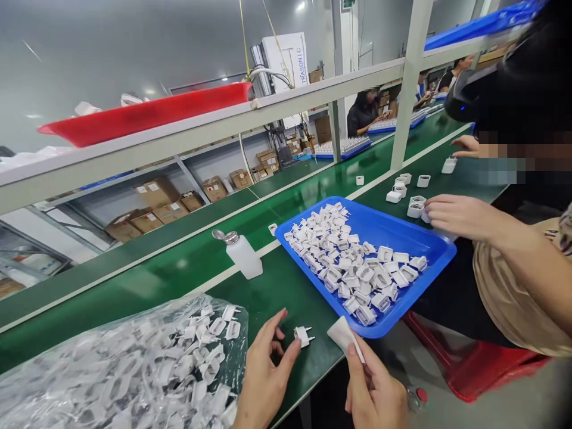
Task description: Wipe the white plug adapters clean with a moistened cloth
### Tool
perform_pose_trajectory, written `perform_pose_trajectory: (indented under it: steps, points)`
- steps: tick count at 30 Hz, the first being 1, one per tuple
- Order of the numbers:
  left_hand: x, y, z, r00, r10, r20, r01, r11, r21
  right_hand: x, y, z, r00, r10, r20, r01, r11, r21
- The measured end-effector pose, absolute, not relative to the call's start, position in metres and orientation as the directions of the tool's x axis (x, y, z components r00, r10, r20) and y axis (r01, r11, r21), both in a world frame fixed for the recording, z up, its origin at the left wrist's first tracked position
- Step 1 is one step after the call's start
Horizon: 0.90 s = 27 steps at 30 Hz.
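My left hand is over the green work surface with thumb and index finger apart. Right beside its thumb tip lies a white two-pin plug housing, its pins pointing right; whether the thumb touches it I cannot tell. My right hand pinches a folded white cloth near the table's front edge. Beyond both hands, a blue tray carries a heap of similar white plug housings. To the left, a clear plastic bag is spread out with many more of them.
A white pump bottle with a metal top, its lid raised, stands behind my hands. On the right a co-worker's hand is at several white housings. A shelf rail with a red tray crosses above the bench. A red stool is below.
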<state>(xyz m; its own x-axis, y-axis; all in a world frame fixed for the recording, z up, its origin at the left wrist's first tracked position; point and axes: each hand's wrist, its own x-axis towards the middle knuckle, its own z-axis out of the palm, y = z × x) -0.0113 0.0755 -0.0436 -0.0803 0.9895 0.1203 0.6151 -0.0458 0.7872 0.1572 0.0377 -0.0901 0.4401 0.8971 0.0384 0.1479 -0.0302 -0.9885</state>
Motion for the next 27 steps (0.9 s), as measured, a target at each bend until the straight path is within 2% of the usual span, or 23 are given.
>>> perform_pose_trajectory:
  steps: [3, 4, 6, 8, 13, 17, 22, 27]
  points:
    - [-0.013, 0.076, -0.046, -0.008, 0.995, 0.104, 0.671, -0.072, 0.738, 0.152, 0.042, -0.100, 0.382, 0.856, 0.349, 0.402, 0.186, -0.897]
    - [-0.012, 0.077, -0.047, 0.011, 0.994, 0.113, 0.689, -0.089, 0.719, 0.148, 0.044, -0.104, 0.298, 0.851, 0.433, 0.455, 0.272, -0.848]
    - [-0.009, 0.079, -0.051, 0.030, 0.991, 0.132, 0.713, -0.114, 0.692, 0.138, 0.047, -0.110, 0.098, 0.863, 0.496, 0.496, 0.389, -0.776]
    - [-0.005, 0.080, -0.054, 0.033, 0.988, 0.150, 0.717, -0.128, 0.685, 0.132, 0.047, -0.113, -0.024, 0.892, 0.452, 0.483, 0.406, -0.776]
    - [-0.001, 0.078, -0.055, 0.050, 0.982, 0.182, 0.748, -0.157, 0.644, 0.154, 0.060, -0.107, -0.079, 0.965, 0.249, 0.247, 0.261, -0.933]
    - [-0.007, 0.079, -0.066, 0.067, 0.965, 0.252, 0.754, -0.214, 0.621, 0.221, 0.124, -0.084, -0.083, 0.974, 0.209, 0.206, 0.222, -0.953]
    - [-0.016, 0.087, -0.092, 0.083, 0.904, 0.420, 0.706, -0.351, 0.616, 0.335, 0.215, -0.036, -0.113, 0.988, 0.104, 0.155, 0.121, -0.980]
    - [-0.018, 0.094, -0.109, 0.028, 0.882, 0.471, 0.633, -0.380, 0.674, 0.374, 0.230, -0.022, -0.155, 0.987, 0.034, 0.041, 0.041, -0.998]
